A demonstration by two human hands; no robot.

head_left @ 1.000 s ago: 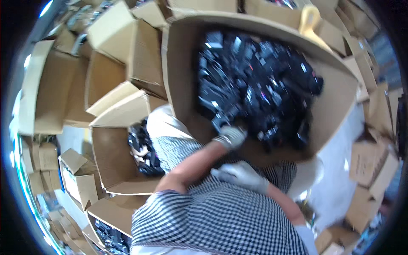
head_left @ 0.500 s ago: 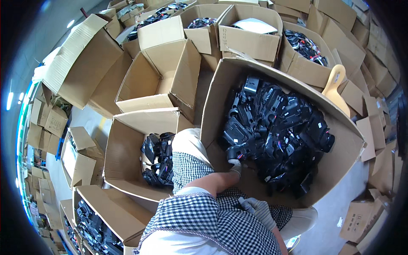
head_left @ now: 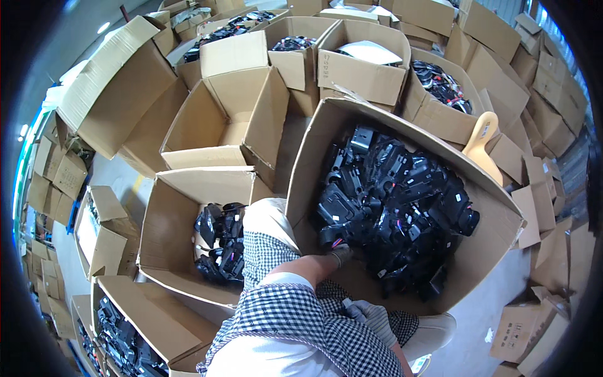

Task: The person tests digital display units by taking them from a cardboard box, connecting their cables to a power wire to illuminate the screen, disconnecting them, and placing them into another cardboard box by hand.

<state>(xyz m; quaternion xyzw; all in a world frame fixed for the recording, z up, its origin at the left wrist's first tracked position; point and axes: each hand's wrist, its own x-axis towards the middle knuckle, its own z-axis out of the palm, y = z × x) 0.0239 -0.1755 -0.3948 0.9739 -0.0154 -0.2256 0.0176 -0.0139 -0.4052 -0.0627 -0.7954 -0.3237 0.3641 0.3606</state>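
Observation:
A large cardboard box [head_left: 483,264] in front of me holds a heap of black plastic parts [head_left: 396,201], some with coloured wires. My left hand [head_left: 341,254], in a pale glove, reaches over its near left side and is close to a black part with pink wires [head_left: 334,237]. Its fingers are mostly hidden in the shadow by that part. My right hand [head_left: 374,317], also gloved, is held low before my checked apron [head_left: 276,308], outside the heap. Its fingers are curled closed; whatever lies in them cannot be made out.
A smaller box [head_left: 157,232] with black parts stands to the left, an open carton [head_left: 201,154] behind it. Another box of black parts [head_left: 129,339] is at lower left. A pale orange plastic piece [head_left: 482,147] leans over the big box's far right edge. Stacked cartons [head_left: 527,339] line the right.
The view has shifted, so the boxes sit slightly lower and further left. My left hand has moved slightly right beside the wired part. My right hand stays low and curled.

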